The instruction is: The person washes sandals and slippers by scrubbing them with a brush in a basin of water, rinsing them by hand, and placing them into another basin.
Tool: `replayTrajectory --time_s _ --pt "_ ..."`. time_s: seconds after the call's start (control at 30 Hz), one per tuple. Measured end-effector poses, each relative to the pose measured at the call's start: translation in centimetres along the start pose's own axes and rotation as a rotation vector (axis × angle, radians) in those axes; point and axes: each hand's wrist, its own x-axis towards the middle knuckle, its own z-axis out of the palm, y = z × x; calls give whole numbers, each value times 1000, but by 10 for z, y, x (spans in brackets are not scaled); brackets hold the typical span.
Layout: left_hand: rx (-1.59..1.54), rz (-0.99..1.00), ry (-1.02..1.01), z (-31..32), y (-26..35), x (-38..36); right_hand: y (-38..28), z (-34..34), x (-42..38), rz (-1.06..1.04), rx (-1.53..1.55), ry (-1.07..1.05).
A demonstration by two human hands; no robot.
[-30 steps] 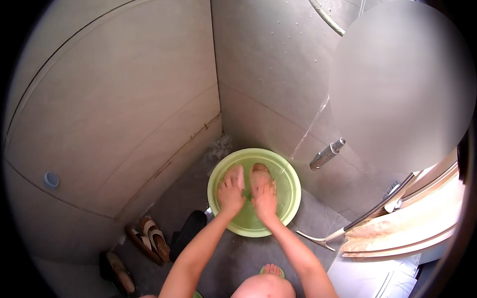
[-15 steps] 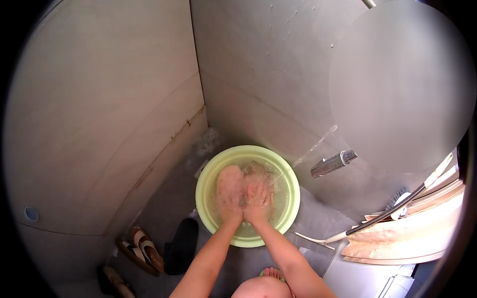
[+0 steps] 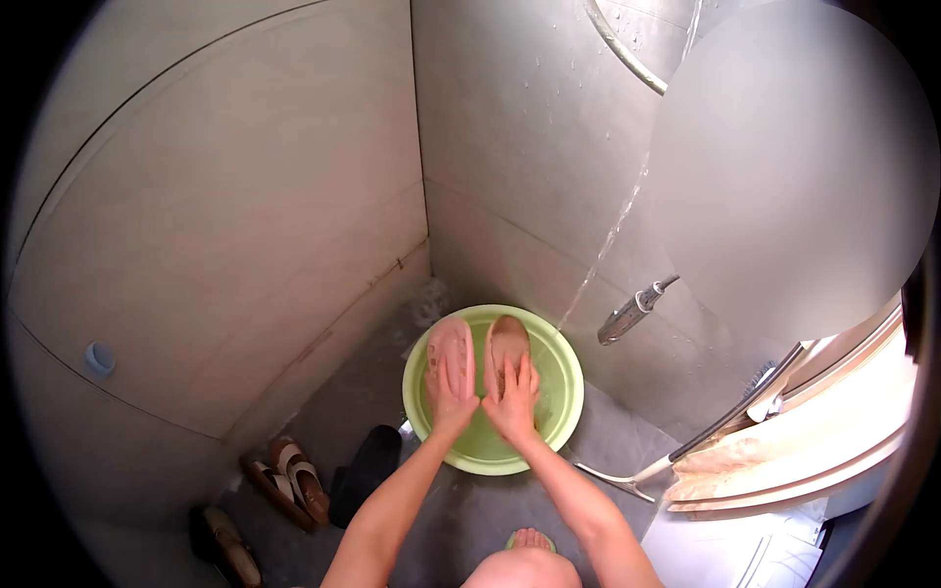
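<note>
Two pink clogs sit side by side in a pale green basin [image 3: 572, 392] of water. My left hand [image 3: 452, 400] grips the left pink clog [image 3: 451, 341], its fingers lying over the upper with small holes in it. My right hand [image 3: 514, 400] holds the right pink clog [image 3: 509, 338], with fingers spread over its near part. Both clogs show above or near the water surface, toes pointing away from me. Where the thumbs meet the shoes is partly hidden.
A stream of water [image 3: 616, 235] falls into the basin's right side. A shower head [image 3: 632, 312] is by the right wall. Brown sandals [image 3: 299, 480] and black shoes [image 3: 367, 475] lie left on the grey floor. A squeegee [image 3: 627, 482] lies at right.
Both clogs, earlier blurred under churning water, now show clearly with my hands on them. The water is calmer. The view has shifted, bringing the falling stream and hose into sight.
</note>
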Motion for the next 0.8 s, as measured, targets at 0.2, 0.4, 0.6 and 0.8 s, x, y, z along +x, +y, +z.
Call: replayTrajectory --time_s 0.2,0.4,0.6,0.8 --pt "-135 239 180 -32 46 10 -25 -34 20 -226 111 110" --pt "210 235 -80 -12 6 2 27 26 -17 57 205 -199" --pt "542 -249 -283 11 2 -2 50 51 -19 143 -138 -463" --pt "140 -299 -67 60 -54 4 70 92 -25 236 72 -490"
